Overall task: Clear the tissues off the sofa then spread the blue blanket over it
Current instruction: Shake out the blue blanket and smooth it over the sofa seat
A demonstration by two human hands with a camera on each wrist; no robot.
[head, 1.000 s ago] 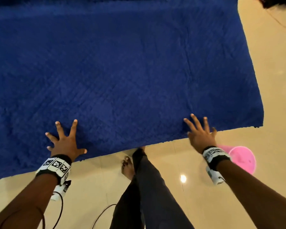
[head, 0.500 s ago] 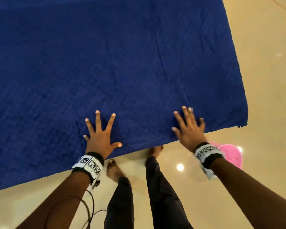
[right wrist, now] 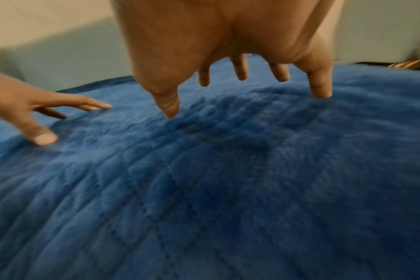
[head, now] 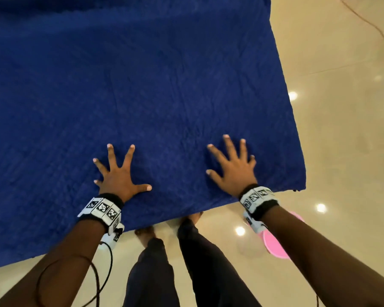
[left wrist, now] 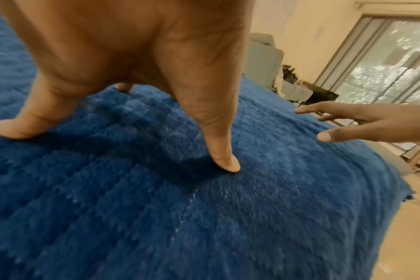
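The blue blanket [head: 142, 85] lies flat over the sofa and fills most of the head view; the sofa under it is hidden. My left hand [head: 118, 173] presses on the blanket near its front edge with fingers spread and straight. My right hand [head: 231, 165] lies on it further right, also spread, close to the blanket's front right corner [head: 297, 185]. In the left wrist view my left fingertips [left wrist: 228, 164] touch the fleece [left wrist: 204, 217] and my right hand [left wrist: 362, 127] hovers low beside them. No tissues show in any view.
A pink round object [head: 275, 242] lies on the shiny beige floor [head: 341, 151] under my right forearm. My legs and bare feet [head: 146, 231] stand at the blanket's front edge. A black cable [head: 102, 273] hangs from my left wrist. A window [left wrist: 384, 66] and clutter are at the far right.
Both hands have slid rightwards and further onto the blanket, and the left has come closer to the right. My feet have stepped to the right along the front edge.
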